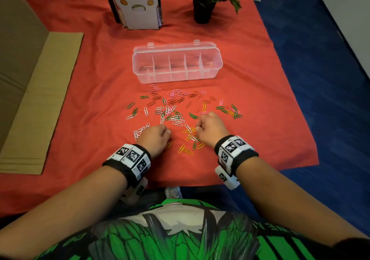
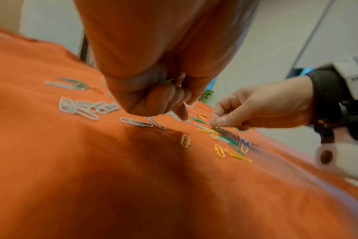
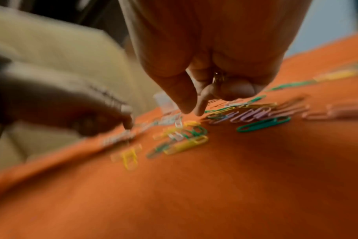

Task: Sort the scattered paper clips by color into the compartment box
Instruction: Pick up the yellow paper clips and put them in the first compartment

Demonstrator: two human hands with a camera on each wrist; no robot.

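Note:
Paper clips [image 1: 174,107] in white, pink, green, yellow and red lie scattered on the red cloth [image 1: 90,103] in front of a clear compartment box [image 1: 177,67], whose lid stands open and whose compartments look empty. My left hand [image 1: 166,132] hovers low over white clips [image 2: 86,108], fingers curled, with clips tucked in the palm [image 2: 171,81] and one fingertip [image 2: 183,115] touching the cloth. To the right, my right hand [image 1: 198,127] is curled too. A yellowish clip [image 3: 217,77] sits in its curled fingers, and thumb and forefinger [image 3: 192,110] reach down at yellow and green clips [image 3: 186,135].
A paw-shaped card holder [image 1: 138,7] and a potted plant [image 1: 204,3] stand at the back of the cloth. Flattened cardboard [image 1: 40,103] lies along the left. The cloth's right edge [image 1: 296,103] drops to blue floor.

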